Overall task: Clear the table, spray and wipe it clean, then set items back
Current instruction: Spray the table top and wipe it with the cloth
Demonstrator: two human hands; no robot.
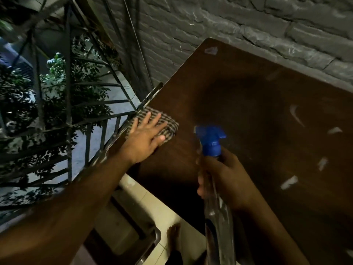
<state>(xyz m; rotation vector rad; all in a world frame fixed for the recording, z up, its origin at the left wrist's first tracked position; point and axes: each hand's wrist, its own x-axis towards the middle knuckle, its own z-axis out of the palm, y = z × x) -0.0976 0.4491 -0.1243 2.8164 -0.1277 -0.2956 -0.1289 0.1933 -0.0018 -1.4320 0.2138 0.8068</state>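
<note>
1. Dark brown wood-grain laminate covers the table [248,111], which stands tilted across the view with its far edge against a grey stone-brick wall [248,22].
2. Lying flat at the table's left edge is a checked cloth [168,124], brown and pale in a small grid, folded into a rough pad.
3. On that cloth rests the left hand [147,134], palm down, fingers straight and spread, pressing it to the surface; nothing is gripped in it.
4. Nearer the camera, the right hand [225,178] is wrapped round the neck of a clear spray bottle [217,207], fingers curled about it just below the blue trigger head [210,139].
5. That bottle is held upright above the table's near edge, nozzle pointing left, apart from the cloth.
6. Pale streaks and patches [296,115] show on the right part of the tabletop, and one more patch sits near the far corner [211,50].
7. Left of the table runs a black metal railing [68,92], with green foliage [57,69] behind the bars.
8. Below the table's near edge lies pale tiled floor [162,203]; a bare foot [173,236] shows there, beside a light-coloured chair frame [133,226].
</note>
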